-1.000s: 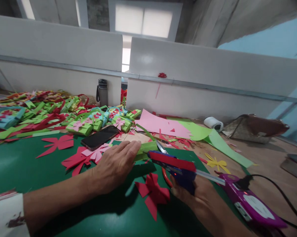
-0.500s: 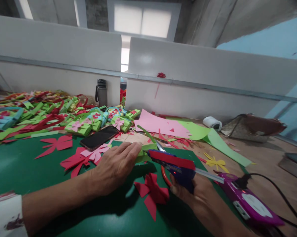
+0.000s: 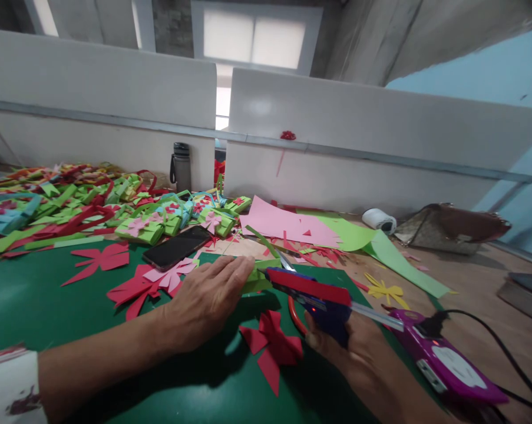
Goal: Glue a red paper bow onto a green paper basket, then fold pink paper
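Note:
My right hand (image 3: 363,353) is wrapped round the grip of a blue and red hot glue gun (image 3: 312,291), with a clear glue stick poking out of its back end. The nozzle is at a folded light-green paper piece (image 3: 257,278), close to its right end; whether they touch, I cannot tell. My left hand (image 3: 210,297) holds that piece, fingers together, covering much of it. A red paper bow (image 3: 274,347) lies on the green mat (image 3: 195,383) between my hands. Partly behind the glue gun are scissors (image 3: 296,318) with orange-red handles.
Paper bags and strips (image 3: 80,200) heap at the left. A phone (image 3: 176,247) lies beyond red and pink bows (image 3: 137,288). Pink sheets (image 3: 283,221), a yellow bow (image 3: 385,288), a purple power strip (image 3: 446,359) with cables and a handbag (image 3: 451,229) are to the right. A bottle (image 3: 181,168) stands behind.

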Action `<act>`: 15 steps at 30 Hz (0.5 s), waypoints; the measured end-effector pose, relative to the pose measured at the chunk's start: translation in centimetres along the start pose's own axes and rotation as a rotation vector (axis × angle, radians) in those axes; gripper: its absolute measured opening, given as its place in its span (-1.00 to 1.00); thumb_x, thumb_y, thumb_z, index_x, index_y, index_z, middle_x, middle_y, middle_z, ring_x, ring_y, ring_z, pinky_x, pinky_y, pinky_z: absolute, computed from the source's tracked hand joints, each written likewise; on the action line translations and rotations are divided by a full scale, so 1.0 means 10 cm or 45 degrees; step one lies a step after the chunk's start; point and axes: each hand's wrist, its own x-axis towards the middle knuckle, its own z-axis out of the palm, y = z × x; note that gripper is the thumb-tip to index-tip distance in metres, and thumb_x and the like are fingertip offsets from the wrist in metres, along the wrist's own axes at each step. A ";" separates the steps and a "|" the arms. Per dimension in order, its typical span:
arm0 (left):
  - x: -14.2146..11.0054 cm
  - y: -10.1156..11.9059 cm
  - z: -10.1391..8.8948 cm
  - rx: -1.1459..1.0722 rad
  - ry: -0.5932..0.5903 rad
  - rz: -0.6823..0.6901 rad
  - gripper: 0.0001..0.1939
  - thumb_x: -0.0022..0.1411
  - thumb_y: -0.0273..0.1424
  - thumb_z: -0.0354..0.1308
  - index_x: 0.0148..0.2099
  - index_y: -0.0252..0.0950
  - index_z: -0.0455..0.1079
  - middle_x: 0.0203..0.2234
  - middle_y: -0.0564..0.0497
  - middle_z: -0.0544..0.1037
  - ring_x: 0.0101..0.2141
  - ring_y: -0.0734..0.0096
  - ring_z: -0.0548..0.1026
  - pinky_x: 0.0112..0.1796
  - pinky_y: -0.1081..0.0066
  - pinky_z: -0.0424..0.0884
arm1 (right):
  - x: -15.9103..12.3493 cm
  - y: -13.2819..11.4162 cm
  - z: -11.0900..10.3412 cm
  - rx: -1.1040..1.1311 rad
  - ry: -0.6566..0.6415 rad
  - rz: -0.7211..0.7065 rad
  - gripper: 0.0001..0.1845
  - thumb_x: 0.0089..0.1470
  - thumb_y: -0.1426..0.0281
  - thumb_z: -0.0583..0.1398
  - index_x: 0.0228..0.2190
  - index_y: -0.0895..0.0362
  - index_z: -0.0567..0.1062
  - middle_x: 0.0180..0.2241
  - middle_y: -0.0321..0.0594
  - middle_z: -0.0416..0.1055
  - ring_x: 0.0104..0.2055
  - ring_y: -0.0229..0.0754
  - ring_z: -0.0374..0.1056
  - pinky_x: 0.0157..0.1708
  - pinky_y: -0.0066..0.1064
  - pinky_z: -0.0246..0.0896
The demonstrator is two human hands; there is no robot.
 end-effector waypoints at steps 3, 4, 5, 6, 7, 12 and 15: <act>0.00 0.01 0.00 0.005 -0.005 -0.009 -0.53 0.23 -0.62 -0.02 0.19 -0.50 0.08 -0.11 -0.26 0.50 -0.09 0.13 0.46 -0.22 0.26 0.48 | 0.00 -0.03 0.00 -0.057 0.032 0.015 -0.55 0.14 -0.05 0.05 -0.36 0.07 0.42 -0.32 -0.27 0.45 -0.28 -0.12 0.32 -0.26 -0.40 0.26; 0.00 0.01 0.01 0.004 -0.007 -0.008 -0.53 0.23 -0.62 -0.01 0.19 -0.49 0.08 -0.11 -0.26 0.50 -0.09 0.13 0.46 -0.22 0.26 0.48 | 0.00 -0.04 0.00 -0.074 0.041 0.008 -0.54 0.13 -0.07 0.05 -0.36 0.07 0.42 -0.31 -0.27 0.46 -0.28 -0.12 0.32 -0.26 -0.40 0.26; 0.00 0.02 0.01 0.002 -0.009 -0.005 -0.53 0.23 -0.62 0.00 0.19 -0.49 0.08 -0.11 -0.26 0.50 -0.08 0.13 0.46 -0.22 0.26 0.48 | 0.00 -0.04 0.00 -0.086 0.047 0.000 -0.52 0.12 -0.08 0.05 -0.36 0.07 0.42 -0.30 -0.26 0.46 -0.28 -0.12 0.32 -0.26 -0.39 0.26; 0.00 0.02 0.02 -0.002 -0.010 -0.001 -0.52 0.23 -0.62 0.01 0.19 -0.48 0.08 -0.11 -0.25 0.50 -0.08 0.13 0.46 -0.22 0.27 0.48 | 0.01 -0.05 0.00 -0.091 0.047 -0.013 -0.52 0.12 -0.08 0.04 -0.36 0.07 0.42 -0.29 -0.25 0.46 -0.27 -0.12 0.32 -0.25 -0.39 0.27; 0.00 0.01 0.02 -0.005 -0.013 0.000 -0.52 0.23 -0.62 0.01 0.19 -0.48 0.08 -0.11 -0.25 0.50 -0.07 0.14 0.46 -0.21 0.27 0.48 | 0.01 -0.05 0.00 -0.091 0.040 -0.024 -0.51 0.13 -0.08 0.04 -0.35 0.08 0.43 -0.29 -0.25 0.46 -0.27 -0.11 0.33 -0.24 -0.39 0.27; 0.00 0.00 0.02 -0.003 -0.006 -0.005 -0.54 0.25 -0.61 -0.01 0.19 -0.49 0.08 -0.11 -0.26 0.50 -0.07 0.15 0.45 -0.21 0.28 0.48 | 0.01 -0.01 0.00 -0.061 0.047 -0.013 -0.53 0.14 -0.06 0.04 -0.36 0.07 0.43 -0.25 -0.25 0.47 -0.23 -0.10 0.34 -0.20 -0.37 0.28; 0.01 0.00 0.01 -0.007 0.006 -0.001 -0.57 0.25 -0.60 -0.02 0.17 -0.51 0.11 -0.11 -0.26 0.50 -0.09 0.17 0.44 -0.18 0.29 0.47 | 0.01 0.02 0.00 -0.073 0.055 0.007 -0.51 0.13 -0.08 0.03 -0.42 0.08 0.42 -0.23 -0.23 0.48 -0.24 -0.09 0.35 -0.24 -0.37 0.28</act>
